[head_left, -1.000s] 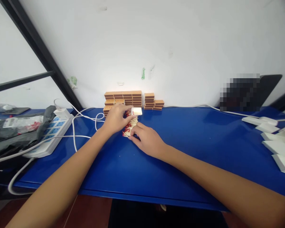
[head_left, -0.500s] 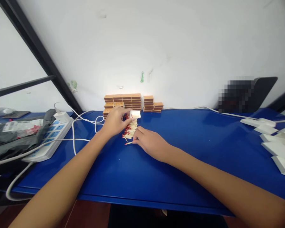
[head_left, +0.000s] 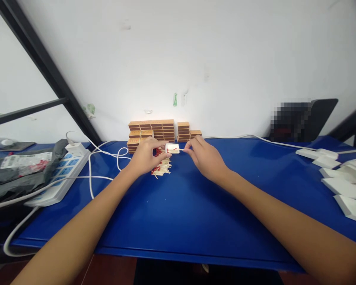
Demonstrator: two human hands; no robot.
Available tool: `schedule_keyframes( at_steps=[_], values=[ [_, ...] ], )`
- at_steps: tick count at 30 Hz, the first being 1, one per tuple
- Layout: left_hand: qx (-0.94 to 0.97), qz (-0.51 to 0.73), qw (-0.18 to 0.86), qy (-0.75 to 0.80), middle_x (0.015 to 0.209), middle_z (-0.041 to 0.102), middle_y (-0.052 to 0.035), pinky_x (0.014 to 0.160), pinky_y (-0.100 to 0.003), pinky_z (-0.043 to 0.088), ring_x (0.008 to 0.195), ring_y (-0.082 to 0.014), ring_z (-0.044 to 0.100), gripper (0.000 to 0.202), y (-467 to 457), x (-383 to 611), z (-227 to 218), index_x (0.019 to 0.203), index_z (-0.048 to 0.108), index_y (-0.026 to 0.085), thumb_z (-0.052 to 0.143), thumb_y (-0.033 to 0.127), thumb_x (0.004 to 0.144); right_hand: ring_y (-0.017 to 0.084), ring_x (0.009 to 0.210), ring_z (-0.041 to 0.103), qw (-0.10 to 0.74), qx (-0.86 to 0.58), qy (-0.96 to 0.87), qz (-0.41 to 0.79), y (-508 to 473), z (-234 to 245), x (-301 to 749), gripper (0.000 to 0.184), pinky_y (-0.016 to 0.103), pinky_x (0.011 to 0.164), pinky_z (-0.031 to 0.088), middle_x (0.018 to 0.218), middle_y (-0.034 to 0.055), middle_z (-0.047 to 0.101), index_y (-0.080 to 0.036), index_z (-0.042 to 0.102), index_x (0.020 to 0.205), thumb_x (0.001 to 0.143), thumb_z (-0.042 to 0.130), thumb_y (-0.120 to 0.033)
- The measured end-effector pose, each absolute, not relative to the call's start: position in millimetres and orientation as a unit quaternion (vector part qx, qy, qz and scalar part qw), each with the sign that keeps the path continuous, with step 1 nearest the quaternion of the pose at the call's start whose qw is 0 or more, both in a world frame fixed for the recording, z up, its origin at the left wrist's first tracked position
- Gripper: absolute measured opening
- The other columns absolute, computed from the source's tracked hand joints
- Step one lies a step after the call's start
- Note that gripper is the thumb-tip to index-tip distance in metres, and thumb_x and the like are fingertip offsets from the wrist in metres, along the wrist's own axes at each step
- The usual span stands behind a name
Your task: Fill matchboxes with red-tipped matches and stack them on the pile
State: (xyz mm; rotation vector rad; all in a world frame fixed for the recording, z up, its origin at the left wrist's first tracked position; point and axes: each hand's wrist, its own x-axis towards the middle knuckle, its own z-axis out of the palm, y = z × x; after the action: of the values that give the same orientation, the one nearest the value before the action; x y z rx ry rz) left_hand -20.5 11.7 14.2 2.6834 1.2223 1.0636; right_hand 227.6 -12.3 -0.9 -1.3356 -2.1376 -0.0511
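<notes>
Left hand: the left hand (head_left: 145,156) grips a small white tray (head_left: 172,148) by its near end, thumb and fingers closed on its sides, just above the table (head_left: 178,221).
Right hand: the right hand (head_left: 206,156) comes in from 3 o'clock of the tray, thumb and forefinger pinched on a single match (head_left: 181,150) whose free end meets the tray's right edge.
Tray's place: far middle of the table, at 12 o'clock of the pile of matches (head_left: 162,169) and just in front of the stack of matchboxes (head_left: 154,130) against the wall.
How the tray likely handles: thin card, very light and easy to crush or tip, so a soft hold on its long sides suits it better than a squeeze on the open top.
How the match likely handles: stiff but thin, apt to snap or roll; pinching the bare wood away from the red head seems best.
Around: a power strip (head_left: 57,176) with a white cable (head_left: 90,174) lies at 9 o'clock, and flat white boxes (head_left: 344,188) at 3 o'clock.
</notes>
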Motion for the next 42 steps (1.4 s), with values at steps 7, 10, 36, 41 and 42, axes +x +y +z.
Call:
schedule_keyframes(
  at_steps=[7, 10, 36, 41, 42],
  values=[
    [0.852, 0.359, 0.057, 0.377, 0.095, 0.079, -0.0053, 0.086, -0.039, 0.054, 0.092, -0.0237, 0.068, 0.037, 6.8, -14.4, 14.5, 0.12, 0.082, 0.022, 0.089, 0.035, 0.086, 0.022, 0.091, 0.064, 0.298, -0.479, -0.825, -0.042, -15.4, -0.4, 225.1, 0.017, 0.031, 0.067, 0.039, 0.11, 0.0091, 0.064, -0.02, 0.063, 0.106, 0.111, 0.048, -0.027],
    [0.851, 0.356, 0.074, 0.38, 0.096, 0.079, -0.005, 0.086, -0.039, 0.054, 0.092, -0.0237, 0.068, 0.039, 6.2, -13.9, 14.6, 0.122, 0.081, 0.023, 0.089, 0.036, 0.086, 0.022, 0.092, 0.064, 0.293, -0.478, -0.827, -0.044, -15.5, -0.3, 225.2, 0.016, 0.031, 0.067, 0.039, 0.109, 0.0088, 0.064, -0.02, 0.063, 0.106, 0.111, 0.049, -0.026],
    [0.812, 0.38, 0.036, 0.442, 0.1, 0.08, -0.0069, 0.088, -0.044, 0.057, 0.091, -0.0264, 0.071, 0.037, 9.5, -14.9, 15.7, 0.122, 0.082, 0.023, 0.087, 0.034, 0.087, 0.017, 0.085, 0.062, 0.336, -0.413, -0.842, 0.091, -43.9, -11.1, 192.2, 0.008, 0.03, 0.077, 0.043, 0.101, 0.0045, 0.066, -0.021, 0.067, 0.099, 0.103, 0.061, -0.024],
    [0.803, 0.396, 0.024, 0.445, 0.098, 0.08, -0.0077, 0.089, -0.045, 0.057, 0.094, -0.0274, 0.072, 0.035, 10.5, -16.5, 16.6, 0.12, 0.082, 0.021, 0.086, 0.033, 0.087, 0.017, 0.084, 0.062, 0.295, -0.413, -0.847, 0.158, -55.6, -22.1, 159.0, 0.012, 0.03, 0.072, 0.04, 0.102, 0.0029, 0.068, -0.021, 0.068, 0.096, 0.098, 0.072, -0.031],
    [0.803, 0.397, 0.023, 0.445, 0.099, 0.08, -0.0077, 0.089, -0.045, 0.057, 0.095, -0.0275, 0.072, 0.034, 10.5, -16.6, 16.7, 0.119, 0.082, 0.021, 0.086, 0.033, 0.087, 0.017, 0.086, 0.063, 0.288, -0.415, -0.848, 0.158, -55.7, -23.4, 155.7, 0.012, 0.031, 0.073, 0.041, 0.103, 0.0033, 0.069, -0.02, 0.069, 0.097, 0.098, 0.072, -0.032]
  ],
)
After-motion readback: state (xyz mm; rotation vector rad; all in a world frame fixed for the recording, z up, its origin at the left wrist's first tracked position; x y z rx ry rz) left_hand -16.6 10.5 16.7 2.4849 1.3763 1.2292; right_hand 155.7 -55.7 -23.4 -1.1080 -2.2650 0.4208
